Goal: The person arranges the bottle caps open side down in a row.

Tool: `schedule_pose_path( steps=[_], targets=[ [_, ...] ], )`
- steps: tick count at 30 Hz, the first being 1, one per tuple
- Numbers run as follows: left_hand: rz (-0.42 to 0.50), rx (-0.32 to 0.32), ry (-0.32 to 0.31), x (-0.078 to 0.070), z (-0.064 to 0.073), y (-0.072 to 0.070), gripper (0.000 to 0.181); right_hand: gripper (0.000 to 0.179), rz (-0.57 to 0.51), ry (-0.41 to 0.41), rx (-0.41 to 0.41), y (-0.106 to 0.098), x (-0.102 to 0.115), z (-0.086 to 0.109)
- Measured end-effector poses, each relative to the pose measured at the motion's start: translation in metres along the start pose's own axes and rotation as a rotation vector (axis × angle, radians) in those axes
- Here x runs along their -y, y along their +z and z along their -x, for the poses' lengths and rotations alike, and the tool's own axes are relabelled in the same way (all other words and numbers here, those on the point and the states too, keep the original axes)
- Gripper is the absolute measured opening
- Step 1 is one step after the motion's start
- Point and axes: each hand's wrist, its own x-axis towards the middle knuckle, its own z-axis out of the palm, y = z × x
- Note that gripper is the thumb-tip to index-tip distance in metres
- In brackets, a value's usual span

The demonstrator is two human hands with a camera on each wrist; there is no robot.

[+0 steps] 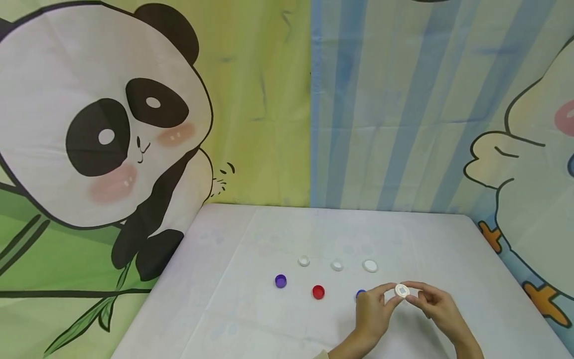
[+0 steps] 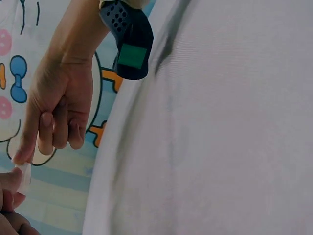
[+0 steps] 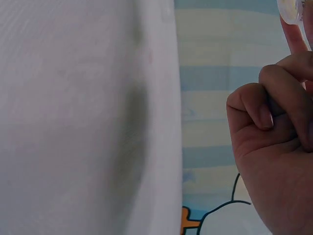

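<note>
A small round white cap (image 1: 402, 290) with a pale bluish mark on its face is held up above the table, facing the head camera. My left hand (image 1: 373, 313) pinches its left side between thumb and forefinger. From the other side, my right hand (image 1: 438, 306) pinches it too, its other fingers curled in. The right wrist view has this right hand (image 3: 276, 115) close up, with the translucent cap (image 3: 292, 11) cut off at the top edge. In the left wrist view, the cap (image 2: 24, 178) appears edge-on. Behind my left hand, a blue cap (image 1: 360, 294) is partly hidden.
A purple cap (image 1: 280, 281) and a red cap (image 1: 318, 292) lie left of my hands on the white table (image 1: 251, 319). Farther back are a small white ring-like cap (image 1: 304, 261), another white cap (image 1: 337, 266) and a larger white one (image 1: 370, 266). Printed curtains hang behind.
</note>
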Motion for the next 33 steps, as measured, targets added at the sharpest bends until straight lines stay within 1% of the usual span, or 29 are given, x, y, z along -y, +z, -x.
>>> schedule_pose_path(
  steps=[2, 3, 4, 5, 7, 11, 17, 20, 25, 29, 31, 33],
  targets=[
    [-0.024, 0.024, -0.082, 0.004, 0.004, 0.01, 0.027, 0.034, 0.028, 0.052, 0.03, -0.002, -0.011, -0.002],
    [-0.046, 0.031, -0.112, 0.007, 0.006, 0.014, 0.026, 0.036, 0.045, 0.083, 0.044, -0.002, -0.016, -0.004],
    [-0.077, 0.037, -0.129, 0.009, 0.008, 0.018, 0.026, 0.037, 0.058, 0.109, 0.057, -0.003, -0.02, -0.004],
    [-0.115, 0.036, -0.133, 0.011, 0.011, 0.022, 0.025, 0.038, 0.072, 0.128, 0.067, -0.004, -0.024, -0.005],
    [-0.188, 0.025, -0.121, 0.015, 0.015, 0.027, 0.023, 0.04, 0.11, 0.159, 0.087, -0.005, -0.03, -0.006],
    [-0.271, 0.029, -0.093, 0.02, 0.019, 0.035, 0.021, 0.043, 0.155, 0.207, 0.12, -0.006, -0.038, -0.007],
    [-0.366, 0.081, -0.123, 0.024, 0.018, 0.042, 0.022, 0.046, 0.226, 0.234, 0.113, -0.004, -0.041, -0.008],
    [-0.423, 0.099, -0.125, 0.024, 0.017, 0.043, 0.022, 0.047, 0.27, 0.223, 0.113, -0.002, -0.042, -0.009],
    [-0.521, 0.145, -0.142, 0.021, 0.015, 0.044, 0.019, 0.047, 0.315, 0.256, 0.103, 0.0, -0.042, -0.01],
    [-0.56, 0.17, -0.176, 0.019, 0.013, 0.046, 0.018, 0.048, 0.337, 0.277, 0.103, 0.002, -0.041, -0.011],
    [-0.566, 0.174, -0.183, 0.019, 0.013, 0.047, 0.017, 0.049, 0.339, 0.289, 0.105, 0.003, -0.041, -0.011],
    [-0.566, 0.179, -0.188, 0.019, 0.013, 0.047, 0.016, 0.05, 0.33, 0.32, 0.109, 0.004, -0.041, -0.01]
  ],
)
